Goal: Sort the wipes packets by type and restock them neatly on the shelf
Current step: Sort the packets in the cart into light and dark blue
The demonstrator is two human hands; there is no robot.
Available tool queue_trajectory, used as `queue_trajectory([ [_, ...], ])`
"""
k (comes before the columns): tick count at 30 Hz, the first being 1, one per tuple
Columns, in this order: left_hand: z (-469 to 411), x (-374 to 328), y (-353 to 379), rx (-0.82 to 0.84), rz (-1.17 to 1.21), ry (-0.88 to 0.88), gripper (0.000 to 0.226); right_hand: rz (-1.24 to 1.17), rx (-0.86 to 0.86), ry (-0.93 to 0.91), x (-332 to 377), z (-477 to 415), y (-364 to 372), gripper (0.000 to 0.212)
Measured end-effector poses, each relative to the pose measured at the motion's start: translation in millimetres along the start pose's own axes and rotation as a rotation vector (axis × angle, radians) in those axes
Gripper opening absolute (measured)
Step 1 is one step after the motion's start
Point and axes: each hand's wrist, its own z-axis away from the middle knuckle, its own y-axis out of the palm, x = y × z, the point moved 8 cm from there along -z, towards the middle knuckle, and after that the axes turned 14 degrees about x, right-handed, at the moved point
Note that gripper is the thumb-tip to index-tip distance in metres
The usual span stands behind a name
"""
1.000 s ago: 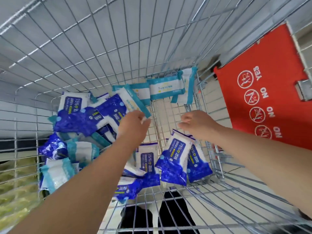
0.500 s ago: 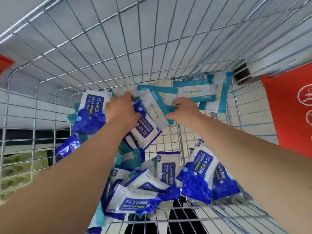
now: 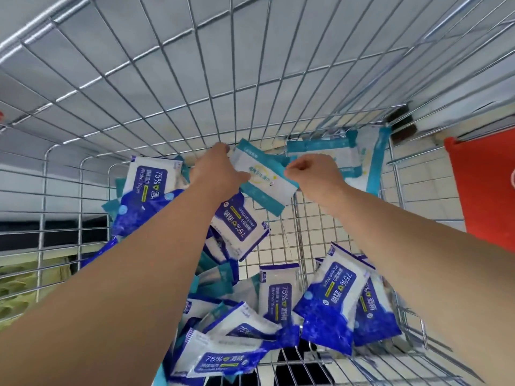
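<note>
Since half a second ago the left hand (image 3: 220,174) has left the blue heap and come up to the far wall of the wire cart (image 3: 167,79), and both hands now share one packet there. The left hand's fingers curl round the left end of the teal-edged packet (image 3: 263,181). The right hand (image 3: 317,174) is closed tight, thumb and fingers pinching the packet's right end. The packet is held tilted just inside the cart's far wall, above the floor grid. It is a flat, soft film pouch, white in the middle with teal bands along both long edges. Its print is faint yellow and teal, too pale to read.

More teal-banded packets (image 3: 323,154) lean in the cart's far right corner, their lettering also unreadable. The blue packets (image 3: 328,299) lie heaped along the cart's left side and near end. They are glossy, crinkled pouches, white above and deep blue with pale spots below, each with a blue label reading "75%" and "Alcohol Wipes" beside Chinese characters and a thin yellow-green strip. One blue packet (image 3: 239,227) lies directly under the held one.

The cart is a bright metal wire grid with rounded corners. Outside its right wall stands a smooth red panel (image 3: 482,190).
</note>
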Motion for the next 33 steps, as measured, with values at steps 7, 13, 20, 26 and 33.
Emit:
queue_trajectory([
  [7,7.7,-36.2,6.5,0.002,0.074,0.160,0.035,-0.234,-0.134,-0.024,-12.1,7.6,-45.2,0.021],
  [13,-5.4,-78.5,38.9,0.025,0.268,0.196,0.035,-0.139,-0.299,-0.088,-19.3,11.3,-111.3,0.024],
  [20,-14.8,-78.1,70.2,-0.051,0.234,0.055,0.050,0.190,-0.371,-0.229,-22.3,43.3,-104.9,0.032],
  [26,-13.8,-81.7,71.1,-0.088,0.253,0.082,0.046,0.190,-0.225,-0.152,-46.8,26.7,-90.4,0.042],
  [33,2.7,-79.3,66.7,-0.049,0.246,0.119,0.041,0.224,-0.176,-0.140,-41.4,32.8,-93.5,0.046],
])
